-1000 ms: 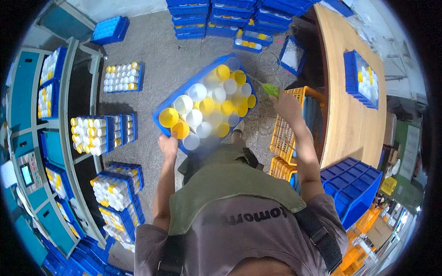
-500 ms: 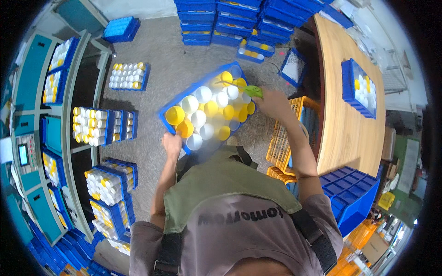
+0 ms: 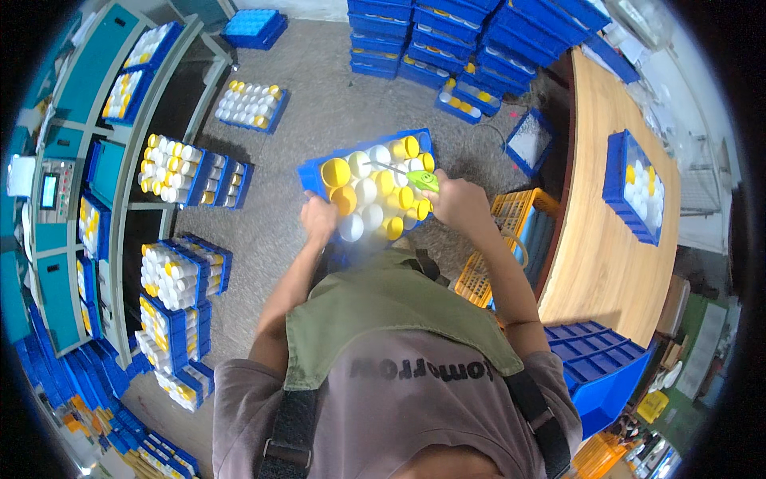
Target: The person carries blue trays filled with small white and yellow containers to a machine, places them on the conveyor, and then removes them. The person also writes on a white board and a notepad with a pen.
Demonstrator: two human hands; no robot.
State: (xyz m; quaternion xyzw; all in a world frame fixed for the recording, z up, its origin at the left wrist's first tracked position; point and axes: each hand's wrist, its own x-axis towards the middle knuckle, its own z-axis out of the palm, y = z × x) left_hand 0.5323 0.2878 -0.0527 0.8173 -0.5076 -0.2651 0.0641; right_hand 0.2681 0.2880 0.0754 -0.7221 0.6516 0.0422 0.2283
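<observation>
Right fingers (image 3: pixel 441 188) grip a green tool (image 3: pixel 424 182), left fingers (image 3: pixel 312 200) an apparently plastic blue crate (image 3: pixel 314 177) of open cylinders (image 3: pixel 365 191).

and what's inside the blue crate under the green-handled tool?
Yellow and white round pieces, packed side by side, some visibly open-ended. They cover the floor of the blue crate; the green-handled tool hides bits of a few, and haze blurs the near side.

Room over floor (image 3: pixel 273 172); orange crate (image 3: pixel 473 278) rightward
</observation>
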